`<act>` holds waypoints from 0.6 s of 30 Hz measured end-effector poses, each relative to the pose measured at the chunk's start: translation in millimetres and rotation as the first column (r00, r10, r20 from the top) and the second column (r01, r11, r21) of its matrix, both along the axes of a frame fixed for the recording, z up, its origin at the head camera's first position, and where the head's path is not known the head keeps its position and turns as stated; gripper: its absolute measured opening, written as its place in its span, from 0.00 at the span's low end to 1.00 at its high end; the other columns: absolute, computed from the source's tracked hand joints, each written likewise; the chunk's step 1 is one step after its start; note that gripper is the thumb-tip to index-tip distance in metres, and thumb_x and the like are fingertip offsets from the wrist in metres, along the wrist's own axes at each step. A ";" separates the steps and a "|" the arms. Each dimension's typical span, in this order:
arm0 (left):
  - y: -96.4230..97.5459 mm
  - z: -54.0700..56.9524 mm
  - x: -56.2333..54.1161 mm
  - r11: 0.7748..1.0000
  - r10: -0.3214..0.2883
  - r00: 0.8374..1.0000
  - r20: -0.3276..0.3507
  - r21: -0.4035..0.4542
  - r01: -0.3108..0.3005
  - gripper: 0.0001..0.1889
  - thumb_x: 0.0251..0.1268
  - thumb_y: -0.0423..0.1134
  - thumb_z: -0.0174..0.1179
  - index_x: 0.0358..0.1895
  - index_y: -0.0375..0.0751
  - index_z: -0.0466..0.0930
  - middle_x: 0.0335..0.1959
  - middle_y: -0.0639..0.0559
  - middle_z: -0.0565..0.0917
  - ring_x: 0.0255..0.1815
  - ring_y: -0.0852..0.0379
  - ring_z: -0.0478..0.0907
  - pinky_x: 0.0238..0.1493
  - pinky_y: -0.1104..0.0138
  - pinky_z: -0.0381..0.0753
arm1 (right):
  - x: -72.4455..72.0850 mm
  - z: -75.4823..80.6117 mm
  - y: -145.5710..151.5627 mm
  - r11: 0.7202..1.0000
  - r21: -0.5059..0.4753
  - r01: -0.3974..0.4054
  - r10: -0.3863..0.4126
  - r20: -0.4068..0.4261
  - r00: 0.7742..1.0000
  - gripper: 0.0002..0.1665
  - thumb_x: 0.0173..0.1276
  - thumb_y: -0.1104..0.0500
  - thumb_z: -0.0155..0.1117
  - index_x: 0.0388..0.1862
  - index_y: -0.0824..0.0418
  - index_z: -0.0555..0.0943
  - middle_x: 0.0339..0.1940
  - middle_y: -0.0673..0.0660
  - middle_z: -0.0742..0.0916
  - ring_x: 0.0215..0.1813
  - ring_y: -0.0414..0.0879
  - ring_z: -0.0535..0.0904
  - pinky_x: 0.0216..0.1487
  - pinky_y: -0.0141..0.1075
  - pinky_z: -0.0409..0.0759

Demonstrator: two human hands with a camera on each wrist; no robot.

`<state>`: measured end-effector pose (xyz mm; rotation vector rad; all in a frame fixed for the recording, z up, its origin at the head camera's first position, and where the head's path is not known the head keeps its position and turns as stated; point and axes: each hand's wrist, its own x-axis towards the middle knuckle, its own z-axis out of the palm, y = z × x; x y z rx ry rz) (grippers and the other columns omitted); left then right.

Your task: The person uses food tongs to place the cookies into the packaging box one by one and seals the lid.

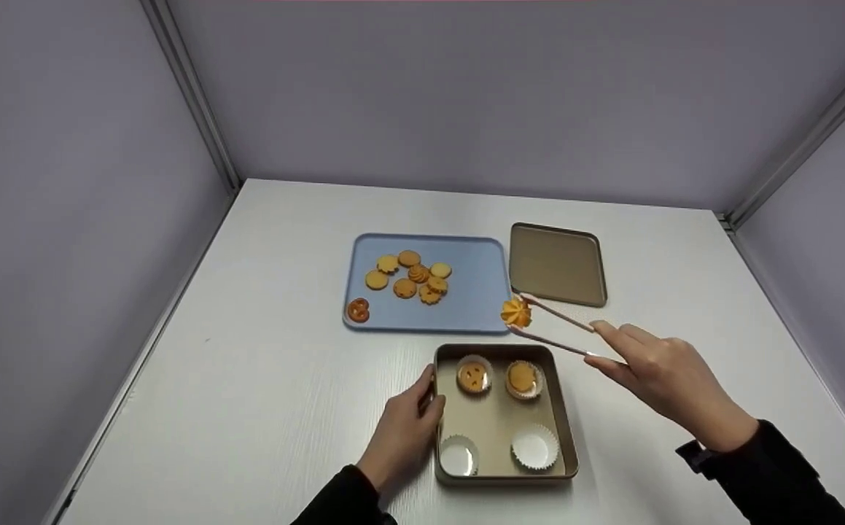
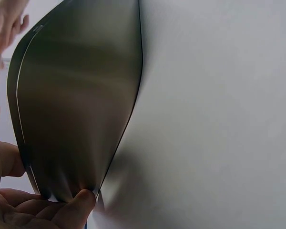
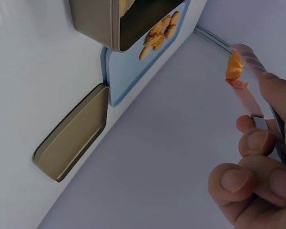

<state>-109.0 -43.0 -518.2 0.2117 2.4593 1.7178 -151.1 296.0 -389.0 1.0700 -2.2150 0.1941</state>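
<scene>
My right hand (image 1: 666, 375) grips a pair of pink-tipped tongs (image 1: 557, 312), also seen in the right wrist view. A star-shaped piped cookie (image 1: 516, 313) is pinched between the tong tips, raised near the blue tray's front right corner. My left hand (image 1: 404, 430) holds the left wall of a deep square tin (image 1: 491, 419), thumb at the rim and fingers on the outer side (image 2: 81, 100). Inside the tin stand paper cups: one with a dotted cookie (image 1: 474, 377), one with a round cookie (image 1: 521, 376), and two empty ones, a left cup (image 1: 458, 456) and a right cup (image 1: 535, 446).
Behind the tin lies a blue tray (image 1: 469, 255) with several cookies (image 1: 405, 289) grouped in its middle and a pretzel-shaped one (image 1: 358, 310) at its front left corner. The tin's shallow lid (image 1: 557, 262) lies right of the tray. Grey walls (image 1: 466, 95) enclose the white table (image 1: 269, 364).
</scene>
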 end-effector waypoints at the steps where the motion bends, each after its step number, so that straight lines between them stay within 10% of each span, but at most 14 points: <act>1: 0.1 0.2 0.0 1.000 -0.001 1.000 0.000 -0.001 0.001 0.31 0.80 0.41 0.53 0.79 0.32 0.58 0.73 0.35 0.70 0.73 0.43 0.69 0.74 0.52 0.68 | 4.3 2.9 1.8 1.000 0.005 -0.005 0.005 0.012 1.000 0.31 0.81 0.39 0.49 0.49 0.64 0.85 0.21 0.47 0.76 0.14 0.33 0.59 0.09 0.30 0.63; 18: -0.7 -0.3 0.3 1.000 0.000 1.000 -0.019 -0.009 0.000 0.31 0.80 0.41 0.54 0.79 0.32 0.59 0.74 0.37 0.70 0.74 0.44 0.68 0.75 0.53 0.66 | 44.0 21.3 16.7 0.968 0.185 -0.168 0.105 0.307 0.946 0.21 0.78 0.39 0.56 0.45 0.54 0.81 0.22 0.38 0.72 0.19 0.26 0.56 0.15 0.23 0.56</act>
